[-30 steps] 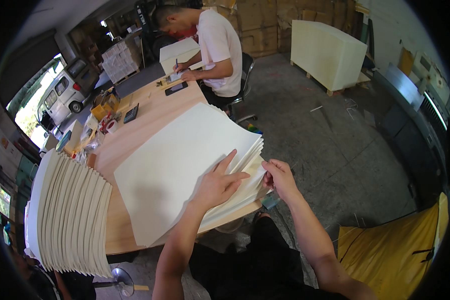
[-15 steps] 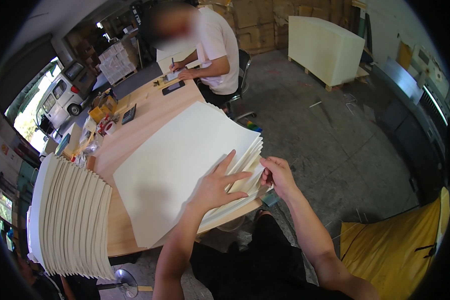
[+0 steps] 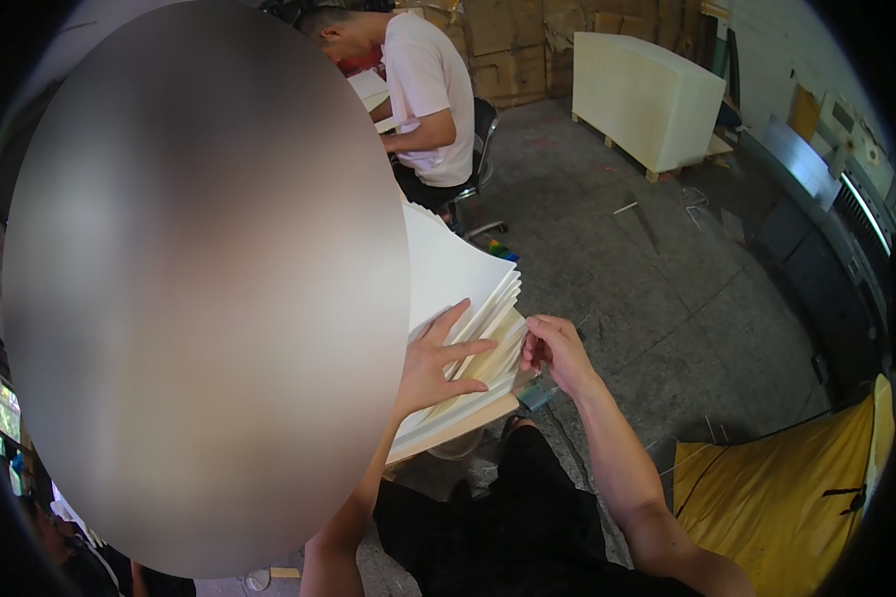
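A stack of large white paper sheets lies on the wooden table, its right edges fanned into several layers. My left hand rests on top with fingers spread, pressing near the fanned edge. At the right corner of the stack, my right hand has its fingers curled and pinched at the edge of a sheet. How many sheets it has between the fingertips is hidden. A large blurred patch covers the left part of the stack and some of my left forearm.
A person in a light shirt sits on a chair beyond the table. A large pale block on a pallet stands at the back right. Yellow fabric is at the lower right, with machinery at the right edge.
The large blurred patch now hides the left side, including the other stack and the items on the table. Both my hands stay in nearly the same place on the sheets.
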{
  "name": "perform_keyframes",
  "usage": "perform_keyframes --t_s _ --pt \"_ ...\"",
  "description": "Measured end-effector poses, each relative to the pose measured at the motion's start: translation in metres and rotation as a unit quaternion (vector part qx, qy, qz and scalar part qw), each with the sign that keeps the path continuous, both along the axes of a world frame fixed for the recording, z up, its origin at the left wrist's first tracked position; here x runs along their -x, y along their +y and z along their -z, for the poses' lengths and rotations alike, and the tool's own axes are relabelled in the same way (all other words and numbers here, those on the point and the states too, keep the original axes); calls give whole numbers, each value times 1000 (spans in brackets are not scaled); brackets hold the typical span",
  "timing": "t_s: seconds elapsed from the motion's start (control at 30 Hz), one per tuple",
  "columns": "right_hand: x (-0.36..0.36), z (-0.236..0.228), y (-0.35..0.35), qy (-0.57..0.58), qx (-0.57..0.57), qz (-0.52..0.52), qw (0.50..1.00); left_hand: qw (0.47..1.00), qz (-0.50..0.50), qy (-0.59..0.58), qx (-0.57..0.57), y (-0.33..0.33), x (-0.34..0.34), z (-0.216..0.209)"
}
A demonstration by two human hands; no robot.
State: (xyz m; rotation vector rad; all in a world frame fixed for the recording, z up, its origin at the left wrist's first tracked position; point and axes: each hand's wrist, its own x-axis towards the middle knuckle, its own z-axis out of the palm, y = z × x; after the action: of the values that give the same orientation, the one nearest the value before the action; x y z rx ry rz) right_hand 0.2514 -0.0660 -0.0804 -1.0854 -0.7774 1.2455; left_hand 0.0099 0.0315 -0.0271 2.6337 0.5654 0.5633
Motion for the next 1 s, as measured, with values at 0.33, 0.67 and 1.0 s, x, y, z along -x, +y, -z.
perform_keyframes --t_s 0.33,0.67,1.0 --pt "-6 16 2 57 -43 -32 997 1000 19 1 10 4 2 -5" --pt "2 -4 6 -21 36 5 999 1000 3 26 3 0 4 1" --pt "12 -11 10 44 19 27 998 1000 -14 9 7 -5 0 3"
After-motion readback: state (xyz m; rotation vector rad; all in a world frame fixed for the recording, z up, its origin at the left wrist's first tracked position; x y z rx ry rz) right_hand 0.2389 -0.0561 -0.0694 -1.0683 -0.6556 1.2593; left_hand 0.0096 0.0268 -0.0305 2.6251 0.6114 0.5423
